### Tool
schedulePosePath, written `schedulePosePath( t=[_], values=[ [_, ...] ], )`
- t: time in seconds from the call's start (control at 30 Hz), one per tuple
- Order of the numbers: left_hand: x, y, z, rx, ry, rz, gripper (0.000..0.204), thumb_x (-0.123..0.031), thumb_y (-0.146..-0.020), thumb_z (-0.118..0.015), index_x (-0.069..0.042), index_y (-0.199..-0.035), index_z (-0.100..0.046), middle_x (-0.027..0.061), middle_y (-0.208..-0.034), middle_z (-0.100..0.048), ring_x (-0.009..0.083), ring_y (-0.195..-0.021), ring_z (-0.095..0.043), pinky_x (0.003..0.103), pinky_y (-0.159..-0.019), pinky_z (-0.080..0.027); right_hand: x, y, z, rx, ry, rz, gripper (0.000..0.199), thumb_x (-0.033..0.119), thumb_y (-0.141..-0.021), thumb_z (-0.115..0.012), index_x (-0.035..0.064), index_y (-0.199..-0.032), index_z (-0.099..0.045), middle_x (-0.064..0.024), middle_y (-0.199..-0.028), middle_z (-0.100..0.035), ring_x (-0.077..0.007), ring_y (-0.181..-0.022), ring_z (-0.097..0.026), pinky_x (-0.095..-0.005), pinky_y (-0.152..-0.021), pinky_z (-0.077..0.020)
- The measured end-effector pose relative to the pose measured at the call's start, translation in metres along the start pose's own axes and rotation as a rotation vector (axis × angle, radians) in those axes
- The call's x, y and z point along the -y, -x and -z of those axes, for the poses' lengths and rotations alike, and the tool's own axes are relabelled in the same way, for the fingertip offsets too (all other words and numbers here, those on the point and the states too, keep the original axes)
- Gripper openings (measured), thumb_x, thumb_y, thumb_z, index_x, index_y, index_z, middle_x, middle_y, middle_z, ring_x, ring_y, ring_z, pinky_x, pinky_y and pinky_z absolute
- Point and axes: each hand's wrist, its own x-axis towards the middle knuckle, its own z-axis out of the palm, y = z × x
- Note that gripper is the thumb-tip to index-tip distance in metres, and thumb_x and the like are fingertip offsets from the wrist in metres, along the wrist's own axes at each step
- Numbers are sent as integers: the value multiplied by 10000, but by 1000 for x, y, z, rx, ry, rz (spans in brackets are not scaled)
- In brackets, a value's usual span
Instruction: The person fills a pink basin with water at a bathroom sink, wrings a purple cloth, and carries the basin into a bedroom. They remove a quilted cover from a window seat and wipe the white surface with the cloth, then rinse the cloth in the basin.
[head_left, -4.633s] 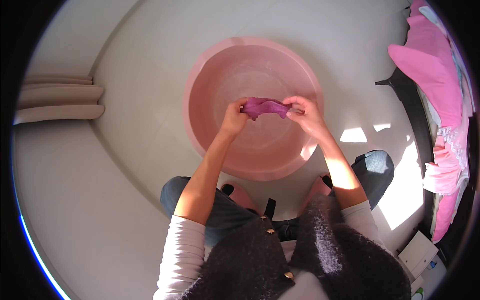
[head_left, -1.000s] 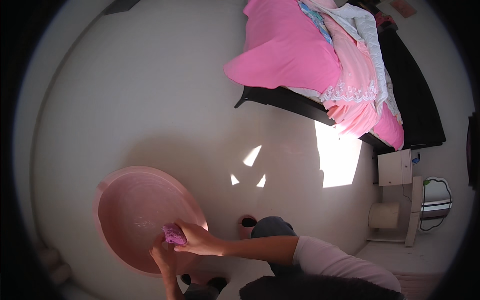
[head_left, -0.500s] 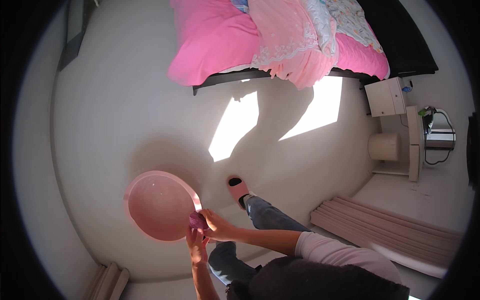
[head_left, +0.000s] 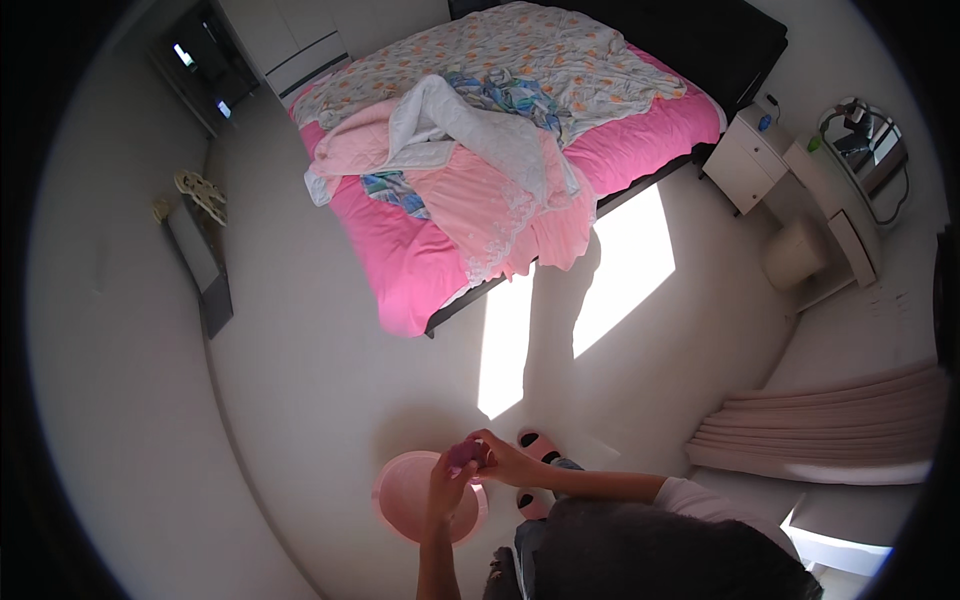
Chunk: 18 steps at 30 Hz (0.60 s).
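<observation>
Both of my hands hold a small purple bundle (head_left: 466, 455) that looks like crumpled cloth; its exact kind is too small to tell. The fingers of my left hand (head_left: 446, 488) are closed on its near left side. From the right, my right hand (head_left: 503, 463) grips it with bent fingers. Below them on the floor stands a round pink basin (head_left: 402, 492), partly covered by my left hand and forearm. The bundle appears over the basin's far right rim, held up apart from it.
A bed with bright pink bedding (head_left: 395, 270) and a heap of blankets (head_left: 500, 190) stands ahead. At the right are a white bedside cabinet (head_left: 745, 165), a round stool (head_left: 795, 253) and a pink curtain (head_left: 815, 430). A framed mirror (head_left: 198, 255) leans at the left wall. Pink slippers (head_left: 538, 444) are beside the basin.
My view has swung up, showing more of the bed and room. The hands and purple bundle have shifted from beside the basin's right rim to over its far right part, still gripped.
</observation>
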Motion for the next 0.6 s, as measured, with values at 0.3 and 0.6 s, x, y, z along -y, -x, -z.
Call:
schedulePosePath(
  t=[0.3,0.6],
  values=[
    [-69,66,23,900,-2081,256,692,-555,-816,-582,-126,-1340,-439,59,-1356,-474,337,-1195,-483,504,-976,-393,54,98,50,-406,-3,143,451,111,-794,-699,48,-1164,-449,-80,-969,-594,-181,-903,-579,-318,-811,-465],
    [-256,276,-156,617,-1475,-907,418,-268,-864,-592,28,-1148,-508,213,-1113,-540,302,-936,-573,371,-677,-539,57,275,79,-841,-260,217,411,52,-813,-647,80,-1182,-469,-39,-1051,-572,-155,-950,-554,-294,-817,-454]
  ],
)
